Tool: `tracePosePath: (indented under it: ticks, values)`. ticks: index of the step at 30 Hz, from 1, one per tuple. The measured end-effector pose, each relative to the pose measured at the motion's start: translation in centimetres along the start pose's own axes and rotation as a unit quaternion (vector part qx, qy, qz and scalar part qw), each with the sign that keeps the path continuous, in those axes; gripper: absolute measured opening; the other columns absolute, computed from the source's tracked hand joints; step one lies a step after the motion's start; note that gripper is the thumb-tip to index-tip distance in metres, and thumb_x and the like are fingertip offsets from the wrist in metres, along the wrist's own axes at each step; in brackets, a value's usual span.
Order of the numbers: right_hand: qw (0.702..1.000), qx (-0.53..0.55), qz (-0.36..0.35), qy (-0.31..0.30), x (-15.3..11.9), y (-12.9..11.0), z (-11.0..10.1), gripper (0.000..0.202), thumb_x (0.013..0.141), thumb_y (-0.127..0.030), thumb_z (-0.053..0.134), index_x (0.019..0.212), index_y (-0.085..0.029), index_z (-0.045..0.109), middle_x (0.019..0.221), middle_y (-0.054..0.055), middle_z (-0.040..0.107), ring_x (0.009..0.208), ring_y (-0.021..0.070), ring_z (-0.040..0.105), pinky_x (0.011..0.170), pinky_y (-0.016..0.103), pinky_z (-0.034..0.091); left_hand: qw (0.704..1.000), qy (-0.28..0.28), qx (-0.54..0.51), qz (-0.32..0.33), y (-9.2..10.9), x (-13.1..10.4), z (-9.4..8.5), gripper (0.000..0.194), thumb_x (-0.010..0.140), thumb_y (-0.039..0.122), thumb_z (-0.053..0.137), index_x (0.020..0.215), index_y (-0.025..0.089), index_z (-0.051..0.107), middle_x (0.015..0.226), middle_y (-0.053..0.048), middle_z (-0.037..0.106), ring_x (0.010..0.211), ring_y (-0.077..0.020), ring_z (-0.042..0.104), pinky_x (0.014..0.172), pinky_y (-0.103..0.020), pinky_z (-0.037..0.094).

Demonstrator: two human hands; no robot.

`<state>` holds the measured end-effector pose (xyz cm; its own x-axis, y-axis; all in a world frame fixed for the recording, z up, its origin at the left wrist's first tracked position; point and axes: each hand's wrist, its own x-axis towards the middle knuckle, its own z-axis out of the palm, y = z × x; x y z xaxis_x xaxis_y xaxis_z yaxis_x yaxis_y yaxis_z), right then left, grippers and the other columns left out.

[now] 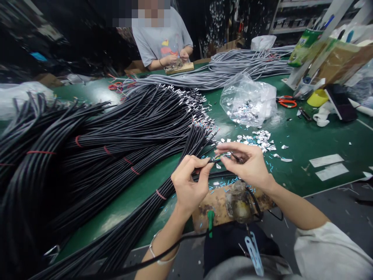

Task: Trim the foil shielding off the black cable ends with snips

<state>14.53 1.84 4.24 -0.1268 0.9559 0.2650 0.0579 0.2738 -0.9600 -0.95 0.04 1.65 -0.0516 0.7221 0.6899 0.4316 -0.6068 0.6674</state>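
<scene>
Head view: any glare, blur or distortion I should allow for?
Head view: glare whitens patches of the green table; black cables at left merge in shadow; coloured wires look soft; outer edges seem stretched; pixelation masks part of the person opposite.

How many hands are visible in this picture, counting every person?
4. Your left hand pinches a black cable; your right hand is just beside it, at the coloured wires. Across the table, the co-worker has one hand and the other hand close together.

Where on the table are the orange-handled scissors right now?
In the head view, the orange-handled scissors lie on the green table, towards the person's right, between the clear plastic bag of scraps and the yellow roll.
</scene>
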Motion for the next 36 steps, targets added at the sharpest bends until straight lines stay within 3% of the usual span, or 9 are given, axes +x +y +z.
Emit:
tracePosePath:
  ticks: [5,11,16,20,22,24,28,32,36]
  values:
    - [0.999,0.024,-0.003,-0.031,-0.1,0.4,-0.1,0.022,0.073,-0.021,0.068,0.093,-0.015,0.072,0.084,0.006,0.076,0.073,0.0157,0.071,0.062,0.025,0.059,1.0,-0.002,0.012,0.006,0.0,0.0,0.2,0.008,0.077,0.011,0.064,0.075,0.018,0.059,0.069,0.001,0.059,0.063,-0.0105,0.054,0.058,-0.023,0.045]
    - [0.972,-0.179,-0.151,0.034,-0.8,1.0,0.1,0.033,0.072,-0.01,0.061,0.101,-0.021,0.071,0.088,0.001,0.075,0.071,0.0138,0.07,0.067,0.027,0.058,0.99,0.004,0.134,0.038,0.2,-0.3,1.2,0.004,0.078,0.012,0.06,0.076,0.015,0.06,0.063,0.002,0.055,0.054,-0.0083,0.048,0.052,-0.021,0.041]
    - [0.955,-0.22,-0.19,0.058,-0.4,0.8,-0.7,0.031,0.07,-0.009,0.062,0.097,-0.022,0.072,0.085,0.0,0.075,0.068,0.0138,0.068,0.065,0.027,0.055,0.992,0.011,0.053,-0.112,-1.6,-0.1,1.9,0.012,0.083,0.027,0.06,0.08,0.016,0.064,0.072,-0.002,0.063,0.062,-0.0109,0.058,0.056,-0.021,0.046]
    - [0.957,-0.212,-0.174,0.098,0.4,0.9,-1.5,0.027,0.078,-0.012,0.059,0.101,-0.021,0.07,0.092,0.002,0.074,0.076,0.015,0.069,0.067,0.027,0.054,0.971,-0.108,-0.036,-0.212,-4.3,0.2,1.7,0.027,0.09,0.033,0.047,0.088,0.016,0.067,0.08,-0.005,0.07,0.069,-0.014,0.067,0.066,-0.025,0.053]
    - [0.953,-0.25,-0.167,0.031,0.8,1.4,-1.6,0.031,0.082,-0.011,0.053,0.109,-0.021,0.067,0.1,0.004,0.073,0.083,0.0153,0.068,0.072,0.028,0.054,0.974,-0.111,0.053,-0.188,-5.5,0.1,1.5,0.02,0.087,0.029,0.053,0.088,0.016,0.068,0.082,-0.006,0.07,0.073,-0.016,0.067,0.068,-0.027,0.054]
    - [0.923,-0.35,-0.139,-0.082,1.0,1.9,-1.4,0.034,0.083,-0.009,0.05,0.111,-0.02,0.066,0.101,0.006,0.072,0.085,0.017,0.068,0.072,0.03,0.052,0.972,-0.125,0.144,-0.141,-6.2,-0.1,1.5,0.016,0.084,0.021,0.055,0.092,0.016,0.067,0.087,-0.008,0.069,0.076,-0.0176,0.066,0.074,-0.03,0.053]
    - [0.795,-0.541,-0.061,-0.269,0.9,2.6,-1.2,0.031,0.081,-0.005,0.049,0.101,-0.014,0.07,0.088,0.012,0.073,0.077,0.0218,0.069,0.062,0.031,0.047,0.938,-0.208,0.269,-0.066,-6.7,-0.6,2.5,0.028,0.085,0.009,0.046,0.108,0.014,0.062,0.104,-0.013,0.065,0.093,-0.0216,0.062,0.086,-0.036,0.049]
    - [0.762,-0.573,-0.051,-0.298,1.0,2.5,-1.7,0.029,0.085,-0.013,0.047,0.102,-0.017,0.07,0.088,0.012,0.073,0.078,0.0218,0.068,0.06,0.029,0.043,0.877,-0.297,0.377,-0.041,-6.4,-0.5,3.8,0.025,0.086,0.01,0.045,0.106,0.011,0.06,0.097,-0.015,0.062,0.1,-0.0282,0.056,0.085,-0.042,0.047]
    - [0.745,-0.584,-0.044,-0.319,1.1,2.3,-2.0,0.026,0.086,-0.015,0.047,0.098,-0.019,0.07,0.089,0.011,0.073,0.079,0.0228,0.068,0.06,0.03,0.041,0.875,-0.301,0.379,-0.034,-6.0,-0.2,4.1,0.016,0.088,0.017,0.047,0.092,0.011,0.061,0.092,-0.013,0.059,0.097,-0.0276,0.054,0.086,-0.042,0.047]
